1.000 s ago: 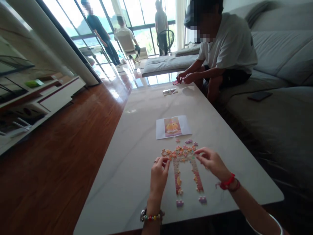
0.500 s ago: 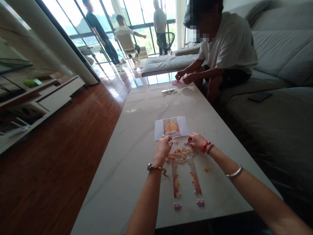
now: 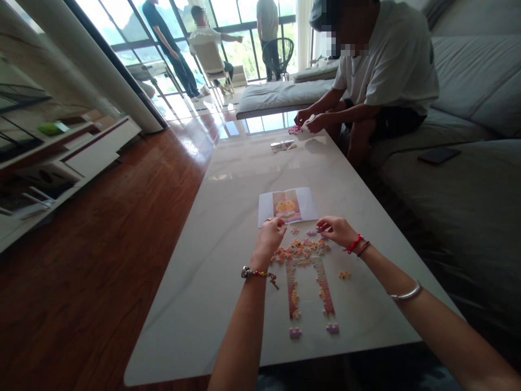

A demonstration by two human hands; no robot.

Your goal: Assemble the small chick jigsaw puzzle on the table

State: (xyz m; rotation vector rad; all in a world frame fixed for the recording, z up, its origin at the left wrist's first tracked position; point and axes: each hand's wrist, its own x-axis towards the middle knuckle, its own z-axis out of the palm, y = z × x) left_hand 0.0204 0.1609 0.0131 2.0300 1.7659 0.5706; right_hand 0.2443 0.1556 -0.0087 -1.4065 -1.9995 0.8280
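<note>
A partly joined jigsaw puzzle [image 3: 328, 290] lies before me: a top edge and two side strips around bare tabletop. Above it spreads a heap of loose puzzle pieces [image 3: 299, 250]. My left hand [image 3: 272, 234] hovers at the heap's upper left, fingers curled inward; whether a piece is in them is hidden. My right hand [image 3: 337, 231] is at the heap's upper right, thumb and forefinger drawn together beside a purple puzzle piece [image 3: 311, 233]. What its fingertips hold is too small to tell. Two purple edge pieces [image 3: 295, 333] lie below the strips.
A creased picture sheet [image 3: 307, 203] lies beyond the heap. Some yellow pieces [image 3: 344, 275] are off to the right. Farther up the marble table [image 3: 195, 277] are a foil packet [image 3: 283, 145] and pink pieces [image 3: 294, 130], handled by a person on the sofa [image 3: 459, 87]. More people are near the windows.
My right hand has shifted slightly right, off the purple piece at its fingertips, uncovering more of it. My left hand stays nearly in place. The view has tilted down a little.
</note>
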